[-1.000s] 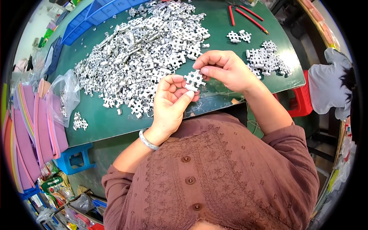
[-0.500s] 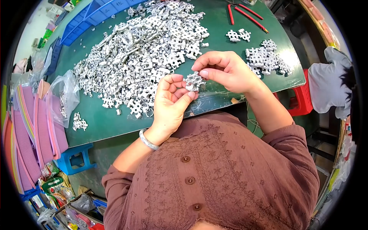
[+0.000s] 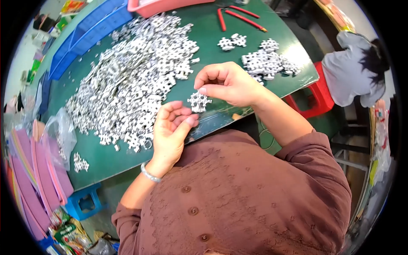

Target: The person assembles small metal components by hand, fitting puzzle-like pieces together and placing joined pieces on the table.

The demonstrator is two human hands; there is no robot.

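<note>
The right hand (image 3: 231, 83) holds a metal piece (image 3: 199, 101) between thumb and finger, above the bench (image 3: 102, 163); the left hand (image 3: 171, 129) is just beside it, half open with fingers curled, near the pile (image 3: 140, 76)

L hand (image 3: 169, 131) w/ palm up, fingers loosely curled, thumb close by; R hand (image 3: 231, 84) slightly farther, to the right, thumb + index pinched, both forearms angled inward.
</note>
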